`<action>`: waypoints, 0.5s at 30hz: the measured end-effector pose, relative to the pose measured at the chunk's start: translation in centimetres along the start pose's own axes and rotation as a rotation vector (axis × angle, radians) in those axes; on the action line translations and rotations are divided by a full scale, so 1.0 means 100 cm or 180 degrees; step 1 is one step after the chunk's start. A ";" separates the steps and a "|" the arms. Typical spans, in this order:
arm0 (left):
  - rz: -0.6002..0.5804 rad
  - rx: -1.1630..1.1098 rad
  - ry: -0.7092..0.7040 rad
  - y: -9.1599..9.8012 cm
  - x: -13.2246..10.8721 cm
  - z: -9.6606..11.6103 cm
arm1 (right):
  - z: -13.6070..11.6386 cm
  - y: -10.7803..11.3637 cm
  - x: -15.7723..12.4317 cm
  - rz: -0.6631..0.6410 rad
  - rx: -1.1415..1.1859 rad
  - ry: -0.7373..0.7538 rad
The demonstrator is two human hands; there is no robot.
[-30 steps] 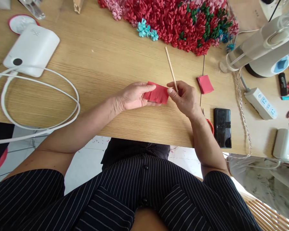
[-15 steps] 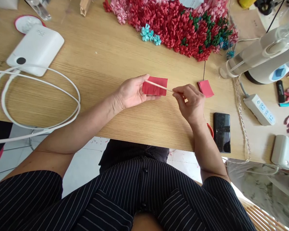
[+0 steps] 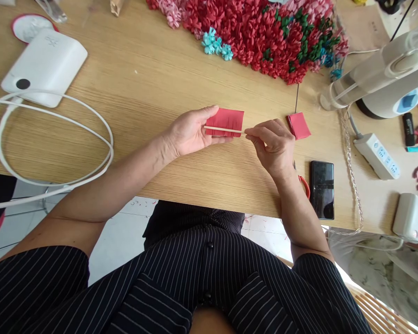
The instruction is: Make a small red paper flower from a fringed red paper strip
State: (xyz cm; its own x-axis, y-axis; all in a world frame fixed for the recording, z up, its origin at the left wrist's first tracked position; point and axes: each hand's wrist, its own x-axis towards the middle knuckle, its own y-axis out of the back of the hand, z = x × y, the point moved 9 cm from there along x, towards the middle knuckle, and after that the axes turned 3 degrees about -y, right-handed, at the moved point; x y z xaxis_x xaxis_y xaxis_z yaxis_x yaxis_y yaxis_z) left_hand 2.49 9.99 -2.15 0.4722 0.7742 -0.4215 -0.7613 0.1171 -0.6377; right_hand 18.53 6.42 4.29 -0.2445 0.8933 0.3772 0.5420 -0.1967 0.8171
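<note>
My left hand [image 3: 193, 131] is closed on the left end of a red fringed paper piece [image 3: 230, 117], its thumb on top and fingers underneath. Slits run along the paper's near side. Between finger and thumb, my right hand [image 3: 272, 141] pinches the right end of a thin pale wooden stick [image 3: 223, 129]. That stick lies across the slit part of the paper, nearly level. A stack of red paper pieces [image 3: 299, 125] rests on the table just beyond my right hand. Partly hidden behind my right wrist are orange-handled scissors [image 3: 304, 186].
Red, pink, green and blue paper flowers [image 3: 264, 41] are heaped at the back. A white power bank [image 3: 45, 67] with a looped cable lies left. On the right are a black phone [image 3: 322, 190], a power strip [image 3: 376, 156] and a clear bottle [image 3: 362, 74].
The stick has come down toward the paper's near side and lies flatter. My right hand has shifted slightly left. The view has moved a little.
</note>
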 end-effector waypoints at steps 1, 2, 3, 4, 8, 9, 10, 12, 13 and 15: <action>-0.0018 0.0008 -0.0021 0.000 -0.001 0.000 | 0.000 0.000 0.000 0.0024 -0.0015 0.0017; -0.0047 0.0020 -0.0030 -0.001 -0.002 0.001 | -0.001 0.001 0.000 0.0042 -0.0030 0.0034; -0.0085 0.0040 -0.0033 -0.002 -0.004 0.000 | -0.001 0.001 0.000 0.0054 -0.0044 0.0042; -0.0126 0.0070 -0.0030 -0.003 -0.005 0.000 | -0.001 0.000 0.000 0.0054 -0.0054 0.0037; -0.0156 0.0174 -0.0011 -0.003 -0.006 -0.001 | 0.001 -0.003 -0.001 0.0000 -0.0072 -0.0016; -0.0124 0.0167 -0.0002 -0.001 -0.006 -0.001 | 0.001 -0.003 -0.001 -0.0007 -0.0088 -0.0008; -0.0079 0.0147 0.0012 0.000 -0.005 -0.002 | 0.000 -0.003 -0.002 -0.0008 -0.0122 0.0010; 0.0027 0.0092 0.0029 0.003 -0.004 -0.003 | -0.003 -0.003 -0.003 0.0000 -0.0244 0.0048; 0.0072 0.0068 0.0034 0.005 -0.004 -0.004 | -0.004 -0.003 -0.003 0.0001 -0.0324 0.0059; 0.0119 0.0035 0.0048 0.005 -0.004 -0.005 | -0.007 -0.004 -0.004 -0.0017 -0.0495 0.0059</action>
State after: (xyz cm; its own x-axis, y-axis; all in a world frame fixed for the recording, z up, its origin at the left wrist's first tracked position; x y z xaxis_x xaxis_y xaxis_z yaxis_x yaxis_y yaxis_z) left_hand 2.13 9.47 -2.68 0.4500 0.7687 -0.4545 -0.7833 0.0953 -0.6142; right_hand 17.82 5.86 4.13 -0.2627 0.8871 0.3795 0.4100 -0.2534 0.8762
